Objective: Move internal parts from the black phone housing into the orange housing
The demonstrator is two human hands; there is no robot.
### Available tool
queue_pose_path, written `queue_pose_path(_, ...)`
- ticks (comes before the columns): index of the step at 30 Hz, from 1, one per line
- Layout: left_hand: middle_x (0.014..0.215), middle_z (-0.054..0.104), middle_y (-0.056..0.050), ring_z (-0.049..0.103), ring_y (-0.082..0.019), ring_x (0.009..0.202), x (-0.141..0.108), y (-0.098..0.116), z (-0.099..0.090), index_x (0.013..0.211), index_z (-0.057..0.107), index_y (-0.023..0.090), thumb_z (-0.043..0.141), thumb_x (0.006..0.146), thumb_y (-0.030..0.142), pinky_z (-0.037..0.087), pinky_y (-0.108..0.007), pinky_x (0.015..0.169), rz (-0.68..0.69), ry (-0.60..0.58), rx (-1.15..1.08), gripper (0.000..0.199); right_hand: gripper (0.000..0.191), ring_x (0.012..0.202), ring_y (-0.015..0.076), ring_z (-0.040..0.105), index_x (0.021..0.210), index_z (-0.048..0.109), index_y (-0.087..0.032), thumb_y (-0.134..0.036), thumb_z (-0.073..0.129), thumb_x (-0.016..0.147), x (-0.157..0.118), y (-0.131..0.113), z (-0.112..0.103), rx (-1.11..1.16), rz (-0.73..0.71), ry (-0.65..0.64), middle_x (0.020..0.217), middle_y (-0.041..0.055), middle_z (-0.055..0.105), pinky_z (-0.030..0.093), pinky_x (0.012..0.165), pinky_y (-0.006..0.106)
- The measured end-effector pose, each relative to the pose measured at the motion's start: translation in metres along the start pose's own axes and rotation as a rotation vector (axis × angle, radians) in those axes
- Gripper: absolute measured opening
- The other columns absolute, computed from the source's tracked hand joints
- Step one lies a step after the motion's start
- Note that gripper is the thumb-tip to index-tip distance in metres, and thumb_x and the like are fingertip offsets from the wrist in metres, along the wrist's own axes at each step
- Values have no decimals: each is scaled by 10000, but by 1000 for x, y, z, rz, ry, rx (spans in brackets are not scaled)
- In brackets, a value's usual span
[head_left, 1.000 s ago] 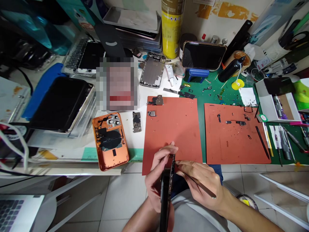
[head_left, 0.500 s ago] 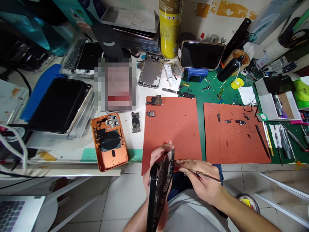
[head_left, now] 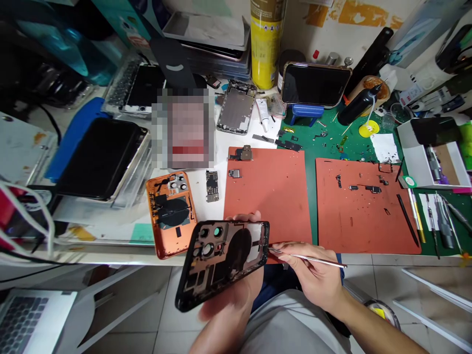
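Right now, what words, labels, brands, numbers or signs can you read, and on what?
No legible words or numbers.
Yellow can: row of small diamond signs; print too blurred.
Tube: mark too small.
Round sticker: too small.
Laptop keys: too small.
Pixelated patch: unreadable.
Held frame: none legible.

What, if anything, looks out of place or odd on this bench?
A pixelated block hides whatever is left of the grey phone frame, apparently image masking. Small loose parts and specks lie scattered on the right-hand reddish mat, which looks untidy.

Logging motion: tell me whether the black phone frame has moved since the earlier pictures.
Yes: the black frame has swung its camera end left, now overlapping the orange housing in view.
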State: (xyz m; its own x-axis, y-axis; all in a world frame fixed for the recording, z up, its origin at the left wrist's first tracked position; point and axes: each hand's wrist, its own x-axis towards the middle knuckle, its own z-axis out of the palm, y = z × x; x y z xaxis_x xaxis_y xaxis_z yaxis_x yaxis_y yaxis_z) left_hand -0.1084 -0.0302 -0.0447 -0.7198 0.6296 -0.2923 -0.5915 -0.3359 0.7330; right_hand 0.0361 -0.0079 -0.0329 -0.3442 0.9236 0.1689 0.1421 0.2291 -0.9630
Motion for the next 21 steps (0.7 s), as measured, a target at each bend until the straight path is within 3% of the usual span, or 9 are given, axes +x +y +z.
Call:
queue_pose_path(3, 1307, 799, -25, 660, -425, 1421, -1, 8, 13, 1152, 827, 400, 848, 533, 972, 637, -651, 1095, -43, -39, 34, 843, 278, 910, 181, 873, 1138, 847, -298, -84, 747, 990, 1, -1, 1, 23, 33, 9, 1052, -16, 883, 715, 836, 212)
queue_pose_path(6, 1264, 825, -17, 735, -410, 1313, 0, 7, 10, 1226, 809, 422, 816, 592, 980, 623, -651, 1107, -76, -94, 27, 844, 238, 907, 203, 875, 1124, 859, -292, -119, 748, 1005, 3, -3, 0, 48, 65, 15, 1031, -1, 883, 731, 836, 248)
queue_pose_path(9, 1215, 834, 6, 785, -379, 1193, 1, -1, 2, 1309, 779, 455, 783, 585, 1013, 615, -629, 1121, -12, -94, 17, 914, 193, 906, 218, 876, 1101, 867, -287, -159, 747, 1022, 4, -5, 1, 118, 110, 29, 1013, 18, 883, 742, 846, 282)
queue_pose_path(13, 1176, 832, -12, 804, -355, 1090, 3, -7, 4, 1244, 817, 402, 697, 540, 1087, 688, -570, 999, 67, -36, 36, 990, 94, 865, 259, 876, 1034, 863, -249, -241, 770, 1031, 6, -8, 2, 314, 217, 85, 983, 55, 882, 755, 830, 341)
queue_pose_path(18, 1220, 825, -1, 788, -349, 1136, 4, -5, 6, 1254, 813, 401, 685, 588, 1080, 707, -531, 981, 97, -30, 63, 960, 71, 853, 285, 871, 1009, 852, -238, -266, 789, 1025, 12, -16, -6, 390, 239, 123, 973, 56, 881, 754, 823, 355)
queue_pose_path(21, 1369, 771, 46, 690, -394, 1343, 6, -12, -4, 1403, 712, 494, 586, 587, 1133, 690, -551, 1016, 114, -34, 104, 1044, 91, 875, 283, 873, 1035, 849, -243, -211, 764, 1034, 24, -17, -22, 263, 156, 160, 1001, 48, 881, 760, 838, 360)
